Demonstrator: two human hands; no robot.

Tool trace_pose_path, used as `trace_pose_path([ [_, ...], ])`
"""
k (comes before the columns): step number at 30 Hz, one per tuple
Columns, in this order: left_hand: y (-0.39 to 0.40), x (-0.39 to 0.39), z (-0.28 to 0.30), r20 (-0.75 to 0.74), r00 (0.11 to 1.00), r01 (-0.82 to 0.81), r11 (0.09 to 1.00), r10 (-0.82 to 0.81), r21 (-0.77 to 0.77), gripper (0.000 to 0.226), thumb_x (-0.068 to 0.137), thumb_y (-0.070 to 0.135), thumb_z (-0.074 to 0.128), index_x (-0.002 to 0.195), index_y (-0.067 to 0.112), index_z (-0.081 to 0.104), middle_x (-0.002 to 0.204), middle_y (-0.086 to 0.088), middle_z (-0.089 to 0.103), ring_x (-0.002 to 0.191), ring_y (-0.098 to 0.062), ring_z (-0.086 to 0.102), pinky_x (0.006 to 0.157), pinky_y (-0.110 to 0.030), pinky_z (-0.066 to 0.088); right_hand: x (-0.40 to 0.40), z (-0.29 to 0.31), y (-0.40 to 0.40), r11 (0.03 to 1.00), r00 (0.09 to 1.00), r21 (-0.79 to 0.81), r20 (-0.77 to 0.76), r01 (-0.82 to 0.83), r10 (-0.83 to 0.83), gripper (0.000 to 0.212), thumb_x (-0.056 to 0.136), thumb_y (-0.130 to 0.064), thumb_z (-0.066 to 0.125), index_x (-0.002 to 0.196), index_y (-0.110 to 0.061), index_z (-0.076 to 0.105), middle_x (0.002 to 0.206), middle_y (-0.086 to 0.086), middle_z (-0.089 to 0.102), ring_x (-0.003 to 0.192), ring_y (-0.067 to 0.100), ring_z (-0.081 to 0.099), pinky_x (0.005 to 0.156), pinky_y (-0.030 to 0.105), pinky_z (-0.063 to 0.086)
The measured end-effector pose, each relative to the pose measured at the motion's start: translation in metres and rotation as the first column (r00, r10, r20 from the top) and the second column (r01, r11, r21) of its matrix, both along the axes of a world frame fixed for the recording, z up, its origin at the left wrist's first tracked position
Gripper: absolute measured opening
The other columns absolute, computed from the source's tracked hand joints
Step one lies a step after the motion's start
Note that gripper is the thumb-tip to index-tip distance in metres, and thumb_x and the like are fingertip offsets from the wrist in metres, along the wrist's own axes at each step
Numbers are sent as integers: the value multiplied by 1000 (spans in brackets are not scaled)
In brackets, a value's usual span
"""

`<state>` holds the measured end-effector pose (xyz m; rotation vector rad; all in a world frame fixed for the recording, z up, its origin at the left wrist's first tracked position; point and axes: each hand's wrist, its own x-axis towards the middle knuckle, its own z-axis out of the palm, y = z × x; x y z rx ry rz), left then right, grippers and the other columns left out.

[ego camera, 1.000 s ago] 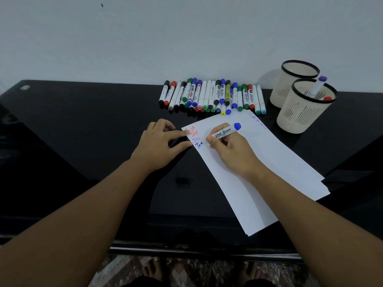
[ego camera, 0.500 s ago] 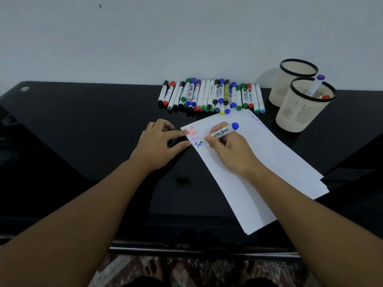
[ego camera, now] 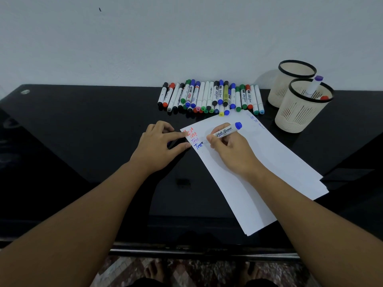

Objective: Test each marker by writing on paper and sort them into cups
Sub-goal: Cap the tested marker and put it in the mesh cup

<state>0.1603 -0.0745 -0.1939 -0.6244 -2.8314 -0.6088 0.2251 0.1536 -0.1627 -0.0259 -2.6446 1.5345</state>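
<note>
a glossy black table (ego camera: 83,141) stretches under and to the left of the hands. a pale wall (ego camera: 165,38) rises beyond them, with a small dark speck (ego camera: 100,9) high up. patterned floor (ego camera: 124,272) and bare feet (ego camera: 154,270) show below the wrists.

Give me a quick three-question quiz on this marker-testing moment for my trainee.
1. True or false: the right hand grips the blue-capped white whiteboard marker, tip on the white paper sheet.
2. Which cream slotted plastic cup holds markers: A, the nearer cup; B, the farther cup?
3. What does the left hand touch?

Key: 1 true. 2 A; inside the farther cup nothing shows. 3 The paper sheet's left edge, by the written lines.
</note>
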Motion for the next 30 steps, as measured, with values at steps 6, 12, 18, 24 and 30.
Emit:
trace_pose_path([
  [6, -1, 1, 2, 1, 1000, 6, 1000, -6, 15, 54, 89, 72, 48, 133, 45, 63, 127, 12, 46, 118, -12, 39, 102, -40, 39, 0, 0, 1, 996, 997, -87, -71, 24, -31, 9, 103, -35, 62, 109, -29, 58, 81, 0, 63, 75, 14, 59, 82, 39, 55],
  [12, -4, 6, 2, -28, 999, 42, 989, -38, 145, 58, 96, 40, 62, 149, 48, 42, 120, 7, 46, 111, -15, 41, 103, -43, 42, 2, -1, 4, 994, 996, -110, -89, -16, 6, 18, 107, -21, 55, 117, -34, 60, 97, -8, 71, 90, 4, 67, 93, 34, 55],
  [18, -2, 8, 9, 61, 983, -177, 980, 172, 94, 34, 94, 37, 63, 127, 29, 58, 122, 2, 47, 116, -20, 38, 96, -33, 32, 7, 10, 4, 988, 990, -88, 51, -128, 133, 91, 99, 1, 56, 161, -48, 10, 168, -16, 25, 145, 2, 25, 120, 34, 25],
  [24, -9, 12, 15, 76, 990, -138, 954, 121, 266, 21, 100, 28, 63, 120, 28, 66, 113, 3, 58, 103, -13, 54, 91, -29, 46, 5, 9, 1, 987, 997, -143, 5, -69, 71, 43, 107, -45, 49, 149, -46, 40, 149, -15, 50, 129, -1, 52, 120, 39, 36],
  [30, -8, 22, 39, 270, 960, -195, 857, 69, 477, 37, 93, 24, 74, 128, 28, 63, 107, 13, 68, 99, -2, 64, 87, -16, 50, 2, 12, 4, 980, 997, -185, -6, -80, 80, 57, 109, -17, 50, 145, -56, 31, 142, -4, 59, 95, 14, 75, 90, 14, 47],
])
